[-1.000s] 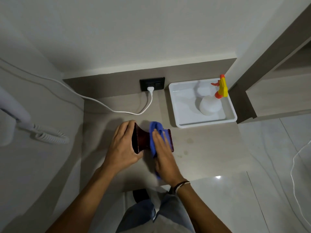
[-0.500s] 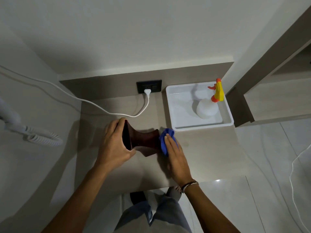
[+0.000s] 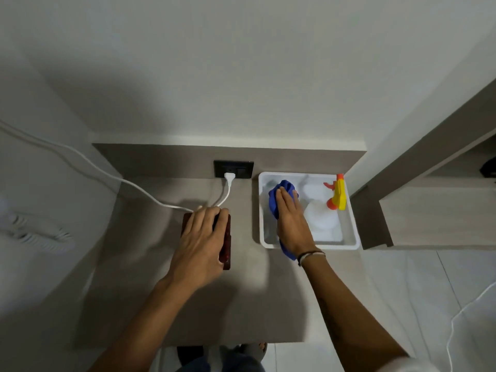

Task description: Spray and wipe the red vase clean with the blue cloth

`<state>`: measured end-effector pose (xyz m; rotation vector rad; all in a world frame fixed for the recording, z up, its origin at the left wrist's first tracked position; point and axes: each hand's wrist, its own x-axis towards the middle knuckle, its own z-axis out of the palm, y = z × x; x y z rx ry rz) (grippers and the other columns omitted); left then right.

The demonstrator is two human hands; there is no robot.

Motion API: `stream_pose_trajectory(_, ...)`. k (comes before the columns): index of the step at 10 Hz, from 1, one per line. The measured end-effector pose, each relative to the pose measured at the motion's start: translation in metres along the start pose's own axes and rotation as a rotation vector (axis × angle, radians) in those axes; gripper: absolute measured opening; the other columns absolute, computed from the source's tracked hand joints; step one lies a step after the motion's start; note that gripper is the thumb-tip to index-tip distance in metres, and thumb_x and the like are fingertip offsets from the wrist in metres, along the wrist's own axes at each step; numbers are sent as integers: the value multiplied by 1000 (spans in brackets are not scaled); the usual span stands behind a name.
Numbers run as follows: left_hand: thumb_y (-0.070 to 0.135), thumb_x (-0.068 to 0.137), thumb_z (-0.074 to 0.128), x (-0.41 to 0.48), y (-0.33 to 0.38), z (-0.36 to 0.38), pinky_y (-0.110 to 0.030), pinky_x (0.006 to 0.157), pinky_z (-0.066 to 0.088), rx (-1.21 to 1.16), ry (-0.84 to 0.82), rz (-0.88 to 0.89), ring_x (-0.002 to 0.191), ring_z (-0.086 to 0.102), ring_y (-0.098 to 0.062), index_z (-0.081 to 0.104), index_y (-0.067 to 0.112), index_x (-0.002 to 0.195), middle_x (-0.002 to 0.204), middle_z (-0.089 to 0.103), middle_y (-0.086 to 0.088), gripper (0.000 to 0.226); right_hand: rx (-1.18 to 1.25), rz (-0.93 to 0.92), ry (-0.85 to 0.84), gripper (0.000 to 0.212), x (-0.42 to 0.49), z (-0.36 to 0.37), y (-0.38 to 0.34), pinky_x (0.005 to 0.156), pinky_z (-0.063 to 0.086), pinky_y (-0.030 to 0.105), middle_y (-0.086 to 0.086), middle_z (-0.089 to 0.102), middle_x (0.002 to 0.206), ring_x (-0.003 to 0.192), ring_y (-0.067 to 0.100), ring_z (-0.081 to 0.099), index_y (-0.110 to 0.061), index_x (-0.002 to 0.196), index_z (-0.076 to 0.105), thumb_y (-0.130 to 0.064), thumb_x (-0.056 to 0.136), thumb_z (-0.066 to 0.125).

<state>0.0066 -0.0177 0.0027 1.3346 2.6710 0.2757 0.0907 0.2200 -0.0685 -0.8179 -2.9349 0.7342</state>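
Observation:
The red vase [image 3: 227, 248] stands on the grey counter [image 3: 166, 304], mostly hidden under my left hand [image 3: 200, 245], which rests over its top and grips it. My right hand [image 3: 291, 221] lies flat over the white tray [image 3: 351, 232] at the right, holding the blue cloth [image 3: 276, 200] under its palm; the cloth spills out past the fingertips and beneath the wrist. A white spray bottle [image 3: 323, 218] with a yellow and orange trigger head stands in the same tray, just right of my right hand.
A black wall socket [image 3: 243, 169] with a white plug and cable [image 3: 134, 186] sits behind the vase. A coiled white cord [image 3: 37, 234] hangs on the left wall. A wooden shelf unit [image 3: 429, 216] borders the tray on the right.
The vase went from lying on its side to standing under my left hand. My right hand left the vase and carried the blue cloth right into the white tray.

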Motion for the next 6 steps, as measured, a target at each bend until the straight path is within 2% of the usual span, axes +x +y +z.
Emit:
stream_pose_trajectory(1, 36, 45, 102, 1, 1, 5, -52, 128, 16, 9, -11, 3, 147, 32, -39, 39, 4, 157, 152, 45, -18, 132, -206, -53, -251, 76, 25, 19, 16, 139, 8, 52, 18, -4, 183, 170, 42, -4, -1, 172, -2, -15, 115, 47)
stream_pose_trajectory(2, 85, 69, 74, 0, 1, 7, -53, 132, 11, 71, -32, -7, 158, 32, -42, 32, 4, 164, 167, 38, -22, 131, -497, -193, -378, 78, 34, 38, 28, 136, 1, 63, 29, -4, 180, 168, 49, -7, 5, 170, -4, -34, 117, 38)
stream_pose_trajectory(3, 95, 91, 34, 0, 3, 7, -52, 135, 8, 78, -35, -24, 162, 28, -39, 33, 2, 166, 171, 36, -23, 120, -591, -237, -404, 75, 34, 40, 29, 135, 3, 67, 30, -3, 180, 167, 52, -8, 5, 170, -1, -36, 117, 32)
stream_pose_trajectory(4, 79, 104, 17, 1, 2, 9, -51, 135, 4, 95, -15, -27, 164, 26, -38, 31, 4, 167, 173, 36, -22, 98, -574, -222, -388, 75, 35, 35, 32, 136, 5, 63, 27, -4, 181, 168, 49, -7, 2, 171, -3, -38, 117, 30)
stream_pose_trajectory(5, 72, 105, 11, -2, 4, 10, -48, 135, -1, 100, -13, -33, 165, 22, -36, 27, 7, 168, 175, 32, -20, 92, -437, -111, -383, 94, 25, 18, 18, 139, 7, 55, 21, -6, 182, 169, 46, -5, -3, 172, -2, -46, 108, 51)
stream_pose_trajectory(6, 77, 102, 14, 4, 5, 3, -52, 136, 7, 35, 24, -60, 166, 18, -36, 25, 7, 170, 177, 28, -20, 98, -282, -105, -198, 94, 16, 10, -8, 139, 5, 50, 17, -4, 183, 170, 43, -6, -4, 173, 2, -46, 107, 55)
